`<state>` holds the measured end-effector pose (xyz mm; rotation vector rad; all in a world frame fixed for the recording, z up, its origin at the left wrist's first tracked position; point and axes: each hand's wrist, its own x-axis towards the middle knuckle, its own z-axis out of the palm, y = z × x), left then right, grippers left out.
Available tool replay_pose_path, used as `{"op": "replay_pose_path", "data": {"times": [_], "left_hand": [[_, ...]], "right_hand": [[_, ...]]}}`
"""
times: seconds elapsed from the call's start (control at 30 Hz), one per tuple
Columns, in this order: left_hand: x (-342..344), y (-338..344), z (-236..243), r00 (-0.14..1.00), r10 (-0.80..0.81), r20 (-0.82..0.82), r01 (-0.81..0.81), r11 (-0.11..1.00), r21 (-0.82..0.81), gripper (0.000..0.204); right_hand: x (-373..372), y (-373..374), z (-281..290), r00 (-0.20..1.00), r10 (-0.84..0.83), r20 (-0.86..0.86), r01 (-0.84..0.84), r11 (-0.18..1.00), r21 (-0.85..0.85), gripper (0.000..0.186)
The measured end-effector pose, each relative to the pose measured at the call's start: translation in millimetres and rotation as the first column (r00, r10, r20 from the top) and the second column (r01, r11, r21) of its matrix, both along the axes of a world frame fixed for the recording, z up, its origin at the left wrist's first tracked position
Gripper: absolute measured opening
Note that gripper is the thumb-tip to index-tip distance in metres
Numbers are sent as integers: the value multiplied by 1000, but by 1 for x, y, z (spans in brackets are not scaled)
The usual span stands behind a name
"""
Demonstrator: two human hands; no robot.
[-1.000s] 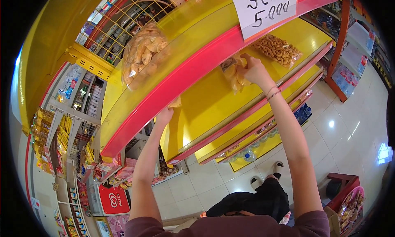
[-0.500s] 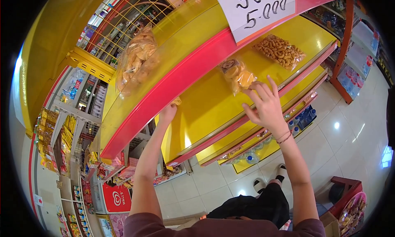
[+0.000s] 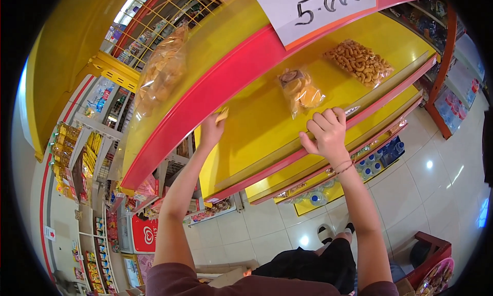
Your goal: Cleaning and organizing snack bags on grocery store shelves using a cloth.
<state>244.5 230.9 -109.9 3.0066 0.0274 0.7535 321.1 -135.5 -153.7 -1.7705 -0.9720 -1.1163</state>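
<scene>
Yellow cloth-like piece (image 3: 222,114) pinched in the left hand (image 3: 210,131), right hand (image 3: 327,132) gripping the red shelf edge (image 3: 257,177)

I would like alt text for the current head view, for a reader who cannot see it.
A left hand holds a small yellow thing at a yellow shelf; the right hand, fingers bent, is at the shelf's red edge. Clear bags of round chips and curved snacks lie there.
</scene>
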Motion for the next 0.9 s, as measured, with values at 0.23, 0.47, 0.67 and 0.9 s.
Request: {"op": "replay_pose_path", "data": {"times": [0.23, 0.47, 0.67, 0.9], "left_hand": [[-45, -133, 47, 702, -475, -530, 306, 874, -379, 45], [-78, -100, 39, 753, -535, -383, 427, 840, -335, 49], [23, -184, 22, 738, -618, -270, 524, 778, -347, 45], [-18, -156, 28, 688, -652, -318, 539, 753, -377, 47]], "right_hand": [[1, -7, -11, 997, -38, 68, 37, 999, 21, 24], [3, -2, -11, 994, -51, 101, 45, 997, 59, 25], [4, -1, -15, 991, -68, 112, 64, 997, 40, 25], [4, -3, -13, 988, -61, 140, 54, 997, 50, 25]]}}
